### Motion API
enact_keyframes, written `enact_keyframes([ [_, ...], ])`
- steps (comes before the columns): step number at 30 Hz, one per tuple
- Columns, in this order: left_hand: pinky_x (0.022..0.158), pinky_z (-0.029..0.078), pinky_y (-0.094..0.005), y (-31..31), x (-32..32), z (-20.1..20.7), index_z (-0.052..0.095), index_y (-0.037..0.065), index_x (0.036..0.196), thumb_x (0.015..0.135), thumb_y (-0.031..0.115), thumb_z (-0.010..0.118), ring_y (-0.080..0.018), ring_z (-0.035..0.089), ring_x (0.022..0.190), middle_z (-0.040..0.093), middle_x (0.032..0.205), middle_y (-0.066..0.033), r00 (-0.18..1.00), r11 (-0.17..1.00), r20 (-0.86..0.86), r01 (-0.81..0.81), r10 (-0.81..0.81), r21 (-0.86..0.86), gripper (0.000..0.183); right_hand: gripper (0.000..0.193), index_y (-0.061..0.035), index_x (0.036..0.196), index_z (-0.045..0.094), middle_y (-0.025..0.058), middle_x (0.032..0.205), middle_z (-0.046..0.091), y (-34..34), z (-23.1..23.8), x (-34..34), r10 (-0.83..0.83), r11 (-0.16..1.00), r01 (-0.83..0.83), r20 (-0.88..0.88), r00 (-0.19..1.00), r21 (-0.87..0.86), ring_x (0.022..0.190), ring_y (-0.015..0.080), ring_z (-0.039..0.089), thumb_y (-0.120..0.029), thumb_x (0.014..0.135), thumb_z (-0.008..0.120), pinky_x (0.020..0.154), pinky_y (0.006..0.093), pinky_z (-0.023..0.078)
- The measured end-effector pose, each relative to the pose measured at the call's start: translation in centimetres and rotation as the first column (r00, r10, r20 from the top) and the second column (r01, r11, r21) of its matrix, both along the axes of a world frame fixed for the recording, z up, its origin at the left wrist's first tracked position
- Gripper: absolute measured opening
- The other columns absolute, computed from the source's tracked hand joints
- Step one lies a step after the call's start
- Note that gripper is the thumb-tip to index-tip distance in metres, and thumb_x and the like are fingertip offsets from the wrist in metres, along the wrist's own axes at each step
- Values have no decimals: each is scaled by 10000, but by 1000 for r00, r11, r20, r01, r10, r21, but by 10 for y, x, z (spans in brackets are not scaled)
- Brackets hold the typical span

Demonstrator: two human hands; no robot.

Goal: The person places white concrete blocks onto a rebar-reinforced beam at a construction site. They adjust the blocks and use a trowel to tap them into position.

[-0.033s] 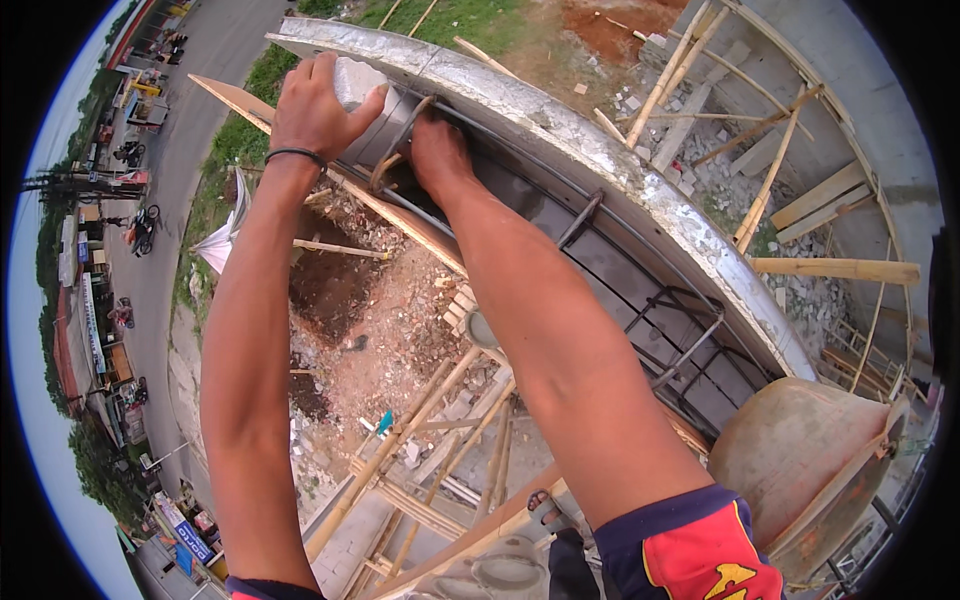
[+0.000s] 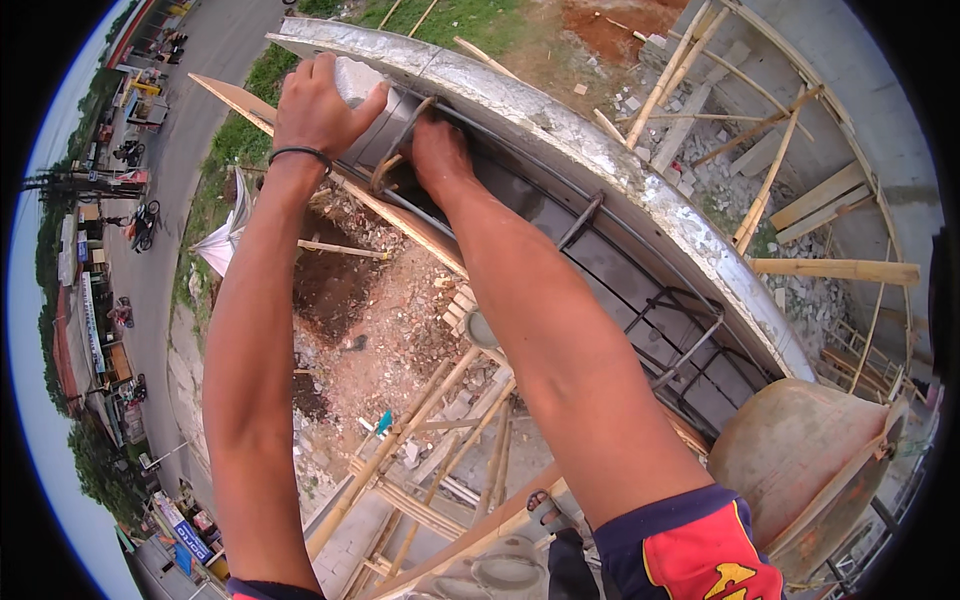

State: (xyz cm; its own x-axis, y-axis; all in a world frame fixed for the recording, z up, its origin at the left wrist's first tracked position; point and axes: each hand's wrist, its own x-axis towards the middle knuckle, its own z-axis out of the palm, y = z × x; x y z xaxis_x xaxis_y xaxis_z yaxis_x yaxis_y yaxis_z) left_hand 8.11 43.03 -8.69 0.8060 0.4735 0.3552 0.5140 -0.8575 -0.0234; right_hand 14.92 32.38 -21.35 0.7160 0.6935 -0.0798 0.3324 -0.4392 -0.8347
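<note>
My left hand (image 2: 318,112) grips the top of a light grey block (image 2: 360,82) at the far end of a long wooden form, its fingers bent over the far side and its thumb apart on the right. My right hand (image 2: 438,158) reaches down into the form beside the block, among the steel bars of a rebar cage (image 2: 580,222). Its fingers are hidden below the bars, so what they touch does not show. Left of it, a wooden side board (image 2: 430,238) edges the form.
A concrete-crusted edge (image 2: 600,140) runs along the form's right side. At the lower right sits a large muddy tub (image 2: 800,450). Bamboo poles (image 2: 400,470) and rubble (image 2: 380,320) lie far below. A person's sandalled foot (image 2: 545,508) shows at the bottom, and a road (image 2: 190,150) runs at the left.
</note>
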Motion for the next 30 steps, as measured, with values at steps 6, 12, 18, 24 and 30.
enact_keyframes([
  [6,975,453,-496,-22,33,-14,576,-111,1135,790,683,598,-450,571,1107,591,1155,-320,908,905,-70,-418,414,-76,866,433,21,1225,580,276,1172,612,5,-9,-1,-4,996,-12,-167,986,-92,1107,443,591,-253,893,625,952,489,487],
  [12,915,475,-505,-43,47,-15,600,-82,1063,813,716,566,-446,609,1032,624,1052,-309,923,923,11,-384,383,26,836,452,34,1277,536,285,1335,498,-6,-16,4,-79,996,81,-78,994,27,1258,438,464,-239,916,559,1064,491,390],
  [18,878,485,-498,-51,36,-21,601,-51,1036,796,694,601,-419,607,993,622,1026,-262,909,905,50,-416,413,87,783,482,47,1357,426,277,1398,448,-9,1,-8,-77,996,83,-153,985,34,1277,469,419,-207,948,411,1081,486,368],
  [24,854,472,-461,-57,46,-17,580,-30,1066,787,647,637,-333,568,1006,592,1031,-180,893,890,47,-449,447,76,735,431,40,1284,565,264,1416,452,-26,23,2,183,938,-195,-71,981,-286,1343,392,413,-204,966,404,1109,461,352],
  [30,954,407,-462,-55,27,-3,522,-23,1180,785,640,648,-320,490,1119,533,1149,-165,871,859,-34,-488,489,-154,782,460,32,974,625,285,920,686,-95,112,-49,174,934,-178,-41,984,-308,926,460,660,-418,953,534,800,534,515],
])
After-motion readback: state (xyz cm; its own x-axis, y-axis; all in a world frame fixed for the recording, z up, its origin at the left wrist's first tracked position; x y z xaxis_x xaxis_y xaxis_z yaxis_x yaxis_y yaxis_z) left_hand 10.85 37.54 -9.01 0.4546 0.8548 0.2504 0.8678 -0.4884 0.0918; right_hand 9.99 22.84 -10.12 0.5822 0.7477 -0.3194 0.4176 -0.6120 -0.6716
